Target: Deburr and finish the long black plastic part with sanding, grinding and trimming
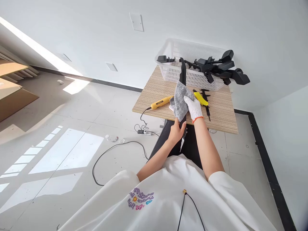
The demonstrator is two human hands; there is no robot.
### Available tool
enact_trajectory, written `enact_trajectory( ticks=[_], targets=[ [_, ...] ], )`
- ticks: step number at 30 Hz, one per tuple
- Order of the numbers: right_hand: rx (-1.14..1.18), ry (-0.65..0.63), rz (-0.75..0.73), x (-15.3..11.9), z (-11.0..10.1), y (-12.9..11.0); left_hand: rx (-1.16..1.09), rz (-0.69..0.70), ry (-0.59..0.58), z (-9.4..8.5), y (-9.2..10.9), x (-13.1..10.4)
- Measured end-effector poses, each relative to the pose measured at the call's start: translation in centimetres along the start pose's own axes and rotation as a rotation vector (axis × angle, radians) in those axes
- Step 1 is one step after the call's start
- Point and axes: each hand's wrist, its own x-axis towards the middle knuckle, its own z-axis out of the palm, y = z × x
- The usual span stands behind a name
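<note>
A long black plastic part point(183, 71) runs lengthwise over the table's near edge. My bare left hand point(176, 131) is closed around its near end. On my right hand point(193, 106) is a white knit glove with an orange cuff; it grips a grey cloth point(180, 98) laid over the middle of the part, hiding that stretch. A yellow-handled tool point(160, 103) with a black cord lies left of the cloth. To the right of the gloved hand rest a yellow utility knife point(201, 98) and a thin black plastic piece point(205, 104).
A white plastic basket point(192, 76) at the back of the wood-patterned table point(222, 112) holds several black plastic parts point(220, 66), some sticking out to the right. On the floor are a power strip point(143, 132), a black cable point(115, 145) and a clear bottle point(111, 138). Cardboard point(16, 101) stands far left.
</note>
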Motion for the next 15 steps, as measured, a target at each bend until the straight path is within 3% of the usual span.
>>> enact_trajectory(
  ticks=[5,9,15],
  targets=[
    [-0.099,-0.038,0.07,1.3,0.1,-1.2,-0.056,-0.038,-0.031,-0.5,0.1,0.3],
    [-0.159,-0.044,0.094,2.8,1.3,-2.4,-0.204,-0.086,-0.139,-1.2,-0.2,1.1],
    [-0.121,-0.095,0.15,3.9,3.3,-1.9,-0.426,-0.142,-0.196,-2.1,-0.8,1.5]
  ],
)
